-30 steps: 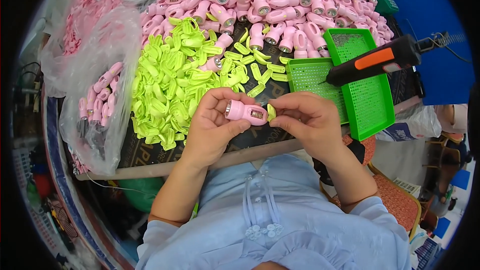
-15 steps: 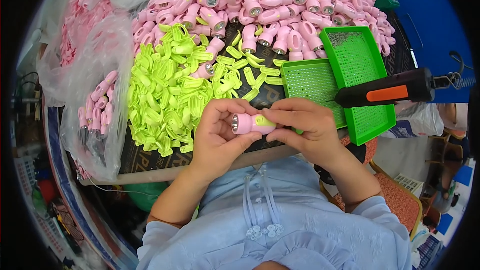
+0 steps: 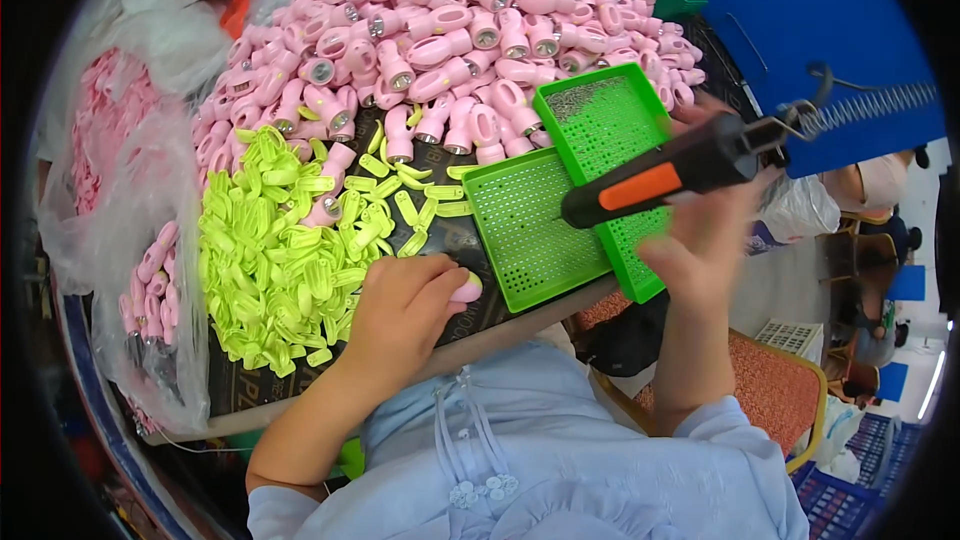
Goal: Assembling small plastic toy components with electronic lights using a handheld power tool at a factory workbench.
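My left hand (image 3: pixel 398 312) is closed around a pink flashlight (image 3: pixel 466 288) over the table's front edge; only its rounded end shows past the fingers. Blurred by motion, my right hand (image 3: pixel 702 240) is at the hanging black and orange electric screwdriver (image 3: pixel 640 186). Its thumb stands apart and its fingers are spread, partly hidden behind the tool, not wrapped round it. Beneath the screwdriver lie two green perforated trays, a lower tray (image 3: pixel 520 230) and an upper tray (image 3: pixel 600 110) overlapping it. Small screws (image 3: pixel 585 98) gather at the upper tray's far end.
Yellow-green plastic switch covers (image 3: pixel 280 250) are heaped left of my left hand. A big pile of pink flashlights (image 3: pixel 430 30) covers the far table. Clear bags (image 3: pixel 150 240) with pink parts stand at left. A coiled spring (image 3: pixel 870 108) holds the screwdriver. A chair (image 3: pixel 770 395) is at right.
My right hand has let go of the flashlight and moved right to the screwdriver. My left hand keeps the flashlight, now turned and mostly covered. The view has shifted to the right.
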